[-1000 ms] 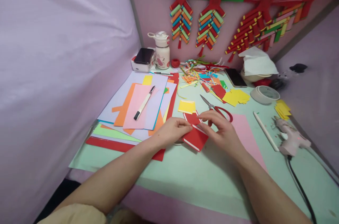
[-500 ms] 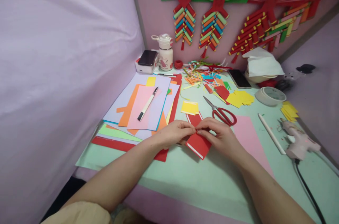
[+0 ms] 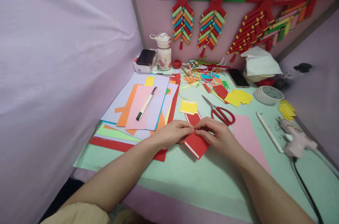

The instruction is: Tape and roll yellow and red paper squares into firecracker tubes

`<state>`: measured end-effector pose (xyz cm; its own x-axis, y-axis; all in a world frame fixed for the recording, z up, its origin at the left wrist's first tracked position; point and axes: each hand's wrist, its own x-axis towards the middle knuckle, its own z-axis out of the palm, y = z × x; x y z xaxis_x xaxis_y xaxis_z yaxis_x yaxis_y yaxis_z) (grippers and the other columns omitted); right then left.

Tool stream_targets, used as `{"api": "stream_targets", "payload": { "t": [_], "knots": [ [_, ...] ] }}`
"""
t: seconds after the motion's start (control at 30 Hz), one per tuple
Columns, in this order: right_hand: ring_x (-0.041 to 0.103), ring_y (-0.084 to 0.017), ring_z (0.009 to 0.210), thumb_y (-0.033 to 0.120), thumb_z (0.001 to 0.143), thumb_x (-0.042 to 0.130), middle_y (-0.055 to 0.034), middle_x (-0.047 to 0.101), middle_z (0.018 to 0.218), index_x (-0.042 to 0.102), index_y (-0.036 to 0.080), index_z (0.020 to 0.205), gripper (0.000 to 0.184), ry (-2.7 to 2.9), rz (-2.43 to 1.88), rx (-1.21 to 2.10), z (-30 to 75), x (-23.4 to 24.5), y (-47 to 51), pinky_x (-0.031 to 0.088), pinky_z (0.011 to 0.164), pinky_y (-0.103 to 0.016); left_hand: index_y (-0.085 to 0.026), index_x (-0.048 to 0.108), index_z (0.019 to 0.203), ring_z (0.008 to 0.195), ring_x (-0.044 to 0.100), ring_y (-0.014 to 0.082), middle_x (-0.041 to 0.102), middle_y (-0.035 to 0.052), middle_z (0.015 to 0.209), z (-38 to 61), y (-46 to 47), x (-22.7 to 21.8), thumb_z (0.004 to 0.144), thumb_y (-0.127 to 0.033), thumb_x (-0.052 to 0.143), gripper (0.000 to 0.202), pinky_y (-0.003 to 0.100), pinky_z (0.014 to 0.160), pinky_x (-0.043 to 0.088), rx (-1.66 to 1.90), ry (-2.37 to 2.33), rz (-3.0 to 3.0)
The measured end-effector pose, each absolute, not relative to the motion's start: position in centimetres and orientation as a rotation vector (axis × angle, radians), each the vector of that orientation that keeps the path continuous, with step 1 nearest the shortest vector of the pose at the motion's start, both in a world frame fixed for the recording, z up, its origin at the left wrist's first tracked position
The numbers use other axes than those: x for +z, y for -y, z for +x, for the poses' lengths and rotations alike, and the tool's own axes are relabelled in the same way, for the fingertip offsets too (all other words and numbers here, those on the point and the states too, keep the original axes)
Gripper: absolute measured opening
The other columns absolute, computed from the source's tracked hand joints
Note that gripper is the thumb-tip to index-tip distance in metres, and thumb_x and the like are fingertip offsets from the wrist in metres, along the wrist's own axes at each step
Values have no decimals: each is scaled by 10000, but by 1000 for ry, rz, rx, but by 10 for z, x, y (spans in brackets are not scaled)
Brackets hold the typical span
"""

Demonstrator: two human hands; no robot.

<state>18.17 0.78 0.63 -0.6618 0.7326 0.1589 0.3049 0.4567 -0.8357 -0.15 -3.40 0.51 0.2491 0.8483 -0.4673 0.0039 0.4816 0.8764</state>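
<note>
A small red paper rectangle (image 3: 195, 143) with a white edge lies on the pale green table (image 3: 212, 181) in front of me. My left hand (image 3: 173, 133) pinches its upper left edge, fingers closed. My right hand (image 3: 217, 135) meets it at the same spot, thumb and forefinger pinched on the red paper's top. A second red strip (image 3: 192, 118) shows just behind the fingers. Red-handled scissors (image 3: 219, 113) lie right behind my right hand.
A stack of coloured paper sheets (image 3: 140, 107) with a white craft knife (image 3: 145, 104) lies to the left. A pink sheet (image 3: 247, 135), white stick (image 3: 268, 131), glue gun (image 3: 298, 143) and tape roll (image 3: 268, 94) sit at right. Yellow squares (image 3: 239, 97), paper scraps, a phone (image 3: 237, 77) and bottle (image 3: 163, 51) stand behind.
My right hand has drawn in from the right of the red paper to meet the left hand's fingertips at its top edge. The paper has shifted slightly.
</note>
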Motion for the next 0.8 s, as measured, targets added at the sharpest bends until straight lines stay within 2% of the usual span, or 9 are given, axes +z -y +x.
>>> {"api": "stream_targets", "payload": {
  "t": [0.2,0.43,0.63,0.8],
  "knots": [
    [573,-173,798,264,864,528,-36,633,853,631,231,856,108,2205,-865,1121,182,7,-8,450,705,-303,-158,631,788,480,345,61,436,-51,572,-3,33,2,692,-429,618,288,213,469,231,692,-1174,905],
    [574,-182,813,271,861,522,-40,636,867,628,235,873,112,2206,-865,1152,182,5,-9,454,720,-317,-165,583,725,455,261,58,352,-74,526,-2,33,3,709,-425,609,262,224,459,187,701,-1126,924],
    [578,-167,795,263,858,531,-27,635,856,626,234,862,99,2203,-888,1165,182,5,-8,450,705,-294,-163,573,711,450,258,56,338,-78,514,-3,33,1,718,-434,620,275,223,453,173,708,-1095,936],
    [583,-179,807,275,856,533,-41,645,868,643,236,869,117,2204,-887,1137,182,6,-8,458,718,-308,-162,586,736,454,297,54,388,-69,531,-3,34,2,692,-445,645,293,219,460,198,711,-1098,883]
  ]
}}
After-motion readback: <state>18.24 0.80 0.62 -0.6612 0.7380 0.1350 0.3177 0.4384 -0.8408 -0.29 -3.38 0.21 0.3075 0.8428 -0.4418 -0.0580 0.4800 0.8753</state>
